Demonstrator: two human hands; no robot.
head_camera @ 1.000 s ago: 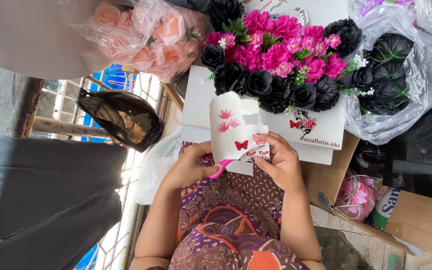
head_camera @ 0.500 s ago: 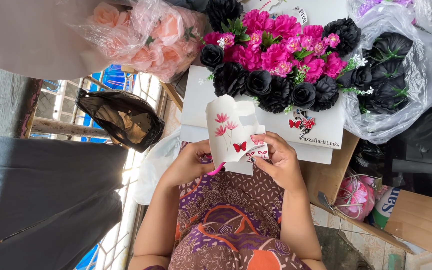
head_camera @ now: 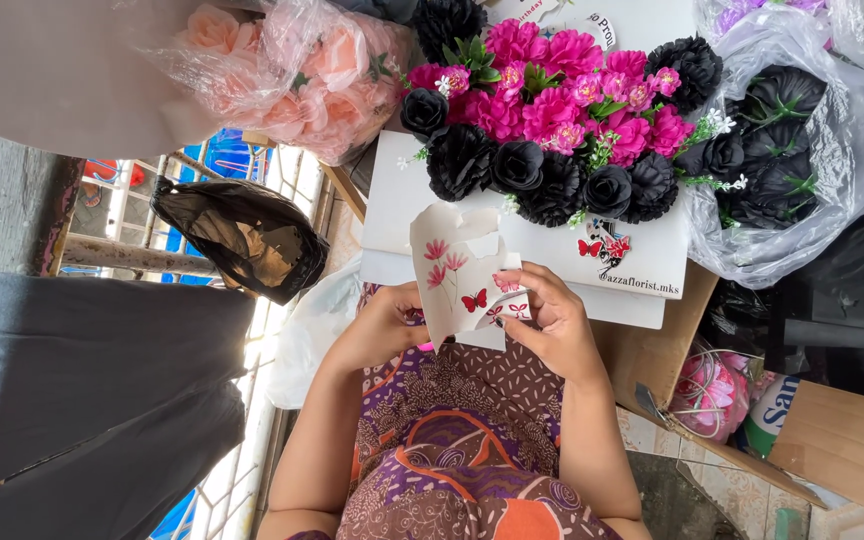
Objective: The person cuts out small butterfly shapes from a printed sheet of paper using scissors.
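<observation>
Both hands hold a white sticker sheet point(head_camera: 452, 265) printed with pink flowers and red butterflies, upright over my lap. My left hand point(head_camera: 384, 330) grips its lower left edge from behind. My right hand point(head_camera: 550, 322) pinches the lower right part, thumb and fingertips on the small butterfly stickers. Just behind the sheet stands a white box point(head_camera: 392, 200) filled with black and bright pink artificial flowers point(head_camera: 562, 120), with a red butterfly sticker point(head_camera: 589, 248) on its front.
A plastic bag of peach roses point(head_camera: 292, 80) lies at the upper left and a clear bag of black roses point(head_camera: 802, 150) at the upper right. A dark bag point(head_camera: 237, 235) hangs on the left. Cardboard boxes point(head_camera: 832, 440) and a pink ribbon bundle point(head_camera: 707, 395) sit on the right.
The sticker sheet has sunk slightly and its top edge has curled over. Both hands have stayed nearly where they were.
</observation>
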